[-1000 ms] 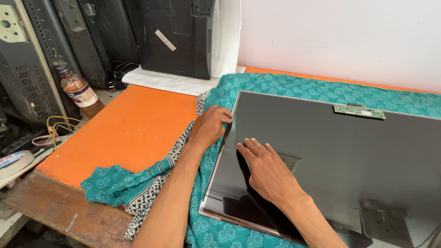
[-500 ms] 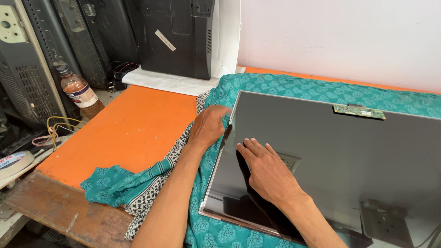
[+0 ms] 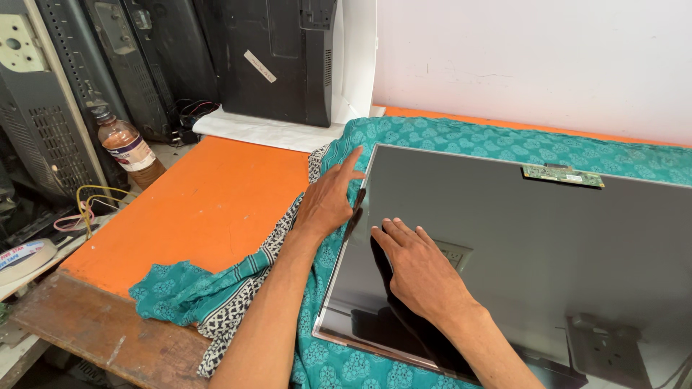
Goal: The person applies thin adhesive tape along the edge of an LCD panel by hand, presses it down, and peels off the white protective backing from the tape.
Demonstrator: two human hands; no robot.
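Observation:
A large glossy grey display panel [image 3: 519, 245] lies flat on a teal patterned cloth [image 3: 447, 137] spread over an orange table [image 3: 209, 202]. My right hand [image 3: 418, 270] rests palm down on the panel's surface near its left side, fingers spread. At the panel's left edge, my left hand [image 3: 328, 198] touches the cloth with its fingers extended toward the far corner. A small green circuit strip [image 3: 562, 174] sits at the panel's far edge.
A brown bottle [image 3: 130, 151] stands left of the table. Black television casings [image 3: 281, 57] lean at the back, on a white sheet [image 3: 267, 130]. Yellow wires [image 3: 94, 198] and a tape roll [image 3: 21, 256] lie at the left. A white wall rises behind.
My left hand has slid along the panel's left edge toward the far corner and its fingers have straightened. My right hand has stayed flat on the panel.

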